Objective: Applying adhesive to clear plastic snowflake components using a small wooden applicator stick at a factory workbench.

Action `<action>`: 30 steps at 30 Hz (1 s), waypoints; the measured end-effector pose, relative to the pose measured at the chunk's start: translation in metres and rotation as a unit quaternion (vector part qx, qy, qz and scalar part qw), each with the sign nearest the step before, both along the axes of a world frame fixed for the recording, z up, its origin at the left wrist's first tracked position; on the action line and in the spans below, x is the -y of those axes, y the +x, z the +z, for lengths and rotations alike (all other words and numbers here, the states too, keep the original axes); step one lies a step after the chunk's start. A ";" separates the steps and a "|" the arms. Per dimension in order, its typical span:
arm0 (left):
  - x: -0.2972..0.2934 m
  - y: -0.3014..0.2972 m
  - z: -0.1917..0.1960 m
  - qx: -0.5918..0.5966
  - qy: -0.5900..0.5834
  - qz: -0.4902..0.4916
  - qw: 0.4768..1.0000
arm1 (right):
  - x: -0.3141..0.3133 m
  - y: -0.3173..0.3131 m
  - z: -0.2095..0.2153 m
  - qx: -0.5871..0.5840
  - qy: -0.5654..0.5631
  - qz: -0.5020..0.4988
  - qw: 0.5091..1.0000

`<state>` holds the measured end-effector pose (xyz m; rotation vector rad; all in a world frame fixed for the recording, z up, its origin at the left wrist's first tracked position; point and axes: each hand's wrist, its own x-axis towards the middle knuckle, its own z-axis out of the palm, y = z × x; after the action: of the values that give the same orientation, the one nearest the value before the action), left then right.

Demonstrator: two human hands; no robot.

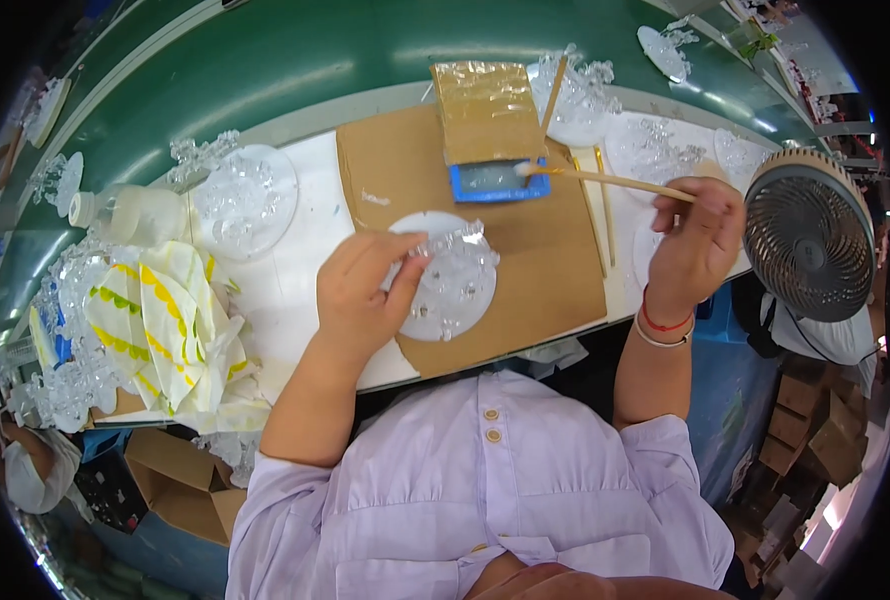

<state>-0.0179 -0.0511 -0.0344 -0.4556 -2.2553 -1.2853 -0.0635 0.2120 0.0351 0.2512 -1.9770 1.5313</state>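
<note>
The left hand's (365, 295) thumb and forefinger pinch a clear piece (457, 240) over the round disc (437, 305), a grip best kept light and steady, while the right hand's (700, 235) fingers hold the brush (615, 181), its tip at the blue tray (499, 194), where loading sparingly seems wise; whether it touches is unclear. The left forearm slants inward over the cardboard's (555, 285) near edge; the right stands nearly upright, hand raised well right of the disc.

Cardboard (555, 280) on the counter (280, 310), between left grip (365, 287) and right grip (700, 235)
Tray (459, 184) on it, ahead of both; bottle (145, 214) left of the left, fan (810, 240) right of the right.
</note>
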 end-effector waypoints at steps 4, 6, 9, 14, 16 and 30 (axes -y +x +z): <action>-0.002 -0.006 -0.003 0.000 0.008 0.008 1.000 | -0.021 0.033 0.002 -0.073 -0.047 -0.076 0.993; 0.000 -0.005 -0.006 0.001 0.001 0.006 1.000 | -0.032 0.057 -0.003 -0.068 -0.058 -0.095 0.991; -0.002 -0.004 -0.008 0.008 0.008 -0.003 1.000 | -0.034 0.091 -0.013 -0.061 -0.088 0.016 0.994; -0.003 -0.005 -0.020 -0.020 0.023 0.019 0.999 | -0.015 0.123 -0.045 -0.042 -0.025 0.151 0.987; 0.000 -0.003 -0.022 -0.006 0.028 0.020 0.999 | -0.018 0.123 -0.056 -0.058 0.026 0.166 0.984; 0.002 -0.003 -0.031 0.010 0.054 0.030 0.998 | -0.001 0.117 -0.071 -0.128 0.235 0.252 0.930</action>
<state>-0.0212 -0.0531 -0.0656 -0.3354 -2.1854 -1.3774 0.0532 0.2133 -0.0362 1.1748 -2.1309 1.1907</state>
